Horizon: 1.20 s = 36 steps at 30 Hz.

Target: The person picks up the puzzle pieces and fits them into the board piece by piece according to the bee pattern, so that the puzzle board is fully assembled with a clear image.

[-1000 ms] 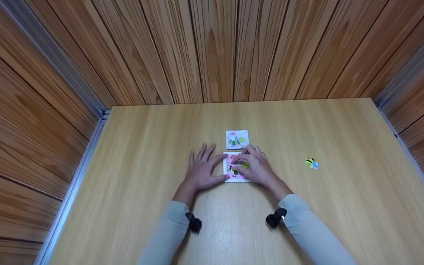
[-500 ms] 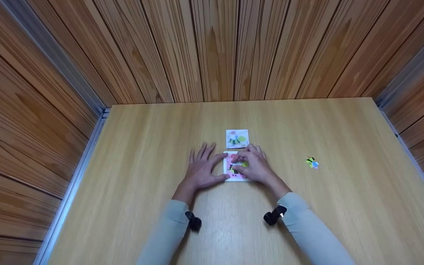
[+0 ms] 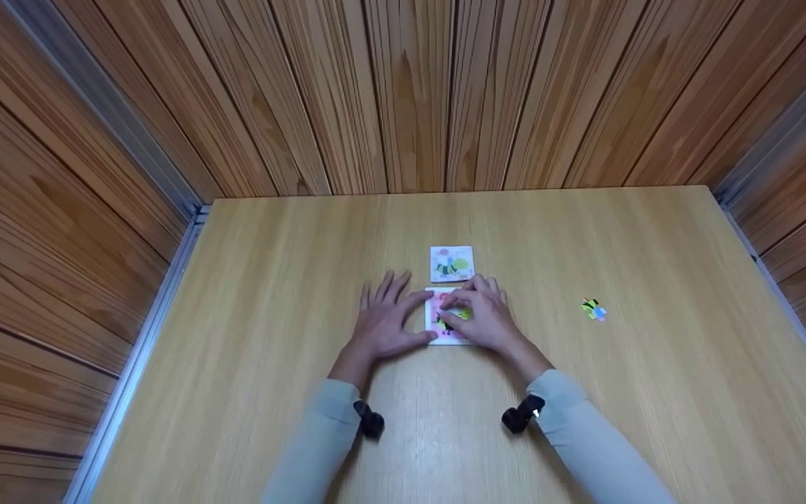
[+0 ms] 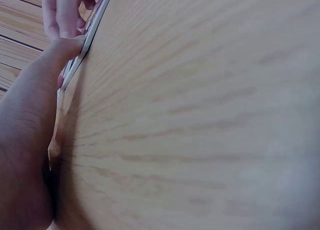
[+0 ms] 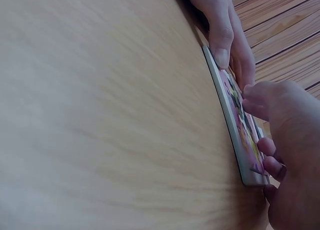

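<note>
A small white-framed picture puzzle board [image 3: 433, 337] with a pink, green and black picture lies on the table in the head view. My left hand [image 3: 383, 327] is spread flat beside it, thumb and index fingertips touching its left edge. Over the board's right part my right hand [image 3: 488, 316] bends its fingers. Its thumb and index finger pinch at the picture, apparently on a puzzle piece largely hidden by the fingertips. In the right wrist view the other fingers of my right hand [image 5: 295, 135] rest at the near end of the board [image 5: 227, 107].
Behind the board lies a square card [image 3: 452, 264] with a paler bee picture. Off to the right is a small cluster of loose yellow, black and blue pieces [image 3: 593, 309]. Wood-plank walls stand around the table [image 3: 270, 280] at the back and sides.
Both hands stay almost in place. The right thumb and index finger shift very slightly over the picture; the board, card and loose pieces stay where they were.
</note>
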Available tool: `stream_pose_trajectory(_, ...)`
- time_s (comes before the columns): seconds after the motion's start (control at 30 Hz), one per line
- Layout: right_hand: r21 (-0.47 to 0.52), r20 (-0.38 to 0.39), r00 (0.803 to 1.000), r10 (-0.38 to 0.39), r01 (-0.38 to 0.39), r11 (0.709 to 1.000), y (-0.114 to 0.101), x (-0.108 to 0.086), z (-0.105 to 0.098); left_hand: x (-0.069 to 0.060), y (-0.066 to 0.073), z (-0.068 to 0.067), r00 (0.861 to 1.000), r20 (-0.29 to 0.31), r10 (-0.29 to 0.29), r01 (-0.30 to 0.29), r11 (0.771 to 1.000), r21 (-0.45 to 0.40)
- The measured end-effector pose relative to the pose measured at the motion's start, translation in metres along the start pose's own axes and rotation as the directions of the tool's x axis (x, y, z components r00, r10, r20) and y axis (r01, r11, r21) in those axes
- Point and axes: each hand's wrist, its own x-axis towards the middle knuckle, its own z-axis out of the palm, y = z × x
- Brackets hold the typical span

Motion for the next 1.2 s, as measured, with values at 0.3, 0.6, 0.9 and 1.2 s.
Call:
stream_pose_trajectory(0.3,-0.037,-0.086,0.996,0.021,-0.024,0.999,-0.006,-0.001,0.010,0.001,-0.001,0.002,1.000,-0.012,-0.008,0.008,1.000,-0.012)
stream_pose_trajectory(0.6,-0.045,-0.108,0.993,0.054,-0.059,0.997,-0.007,-0.002,0.014,0.002,-0.001,0.003,1.000,-0.011,-0.013,0.013,1.000,-0.001)
stream_pose_trajectory(0.9,-0.096,-0.120,0.993,0.001,-0.012,0.995,-0.006,-0.002,0.013,0.000,0.000,0.003,1.000,-0.013,-0.013,0.013,1.000,-0.007)
stream_pose_trajectory(1.2,-0.047,-0.074,0.997,-0.003,0.000,0.999,-0.004,-0.003,0.008,0.000,0.000,0.000,1.000,-0.011,-0.009,0.009,1.000,0.001)
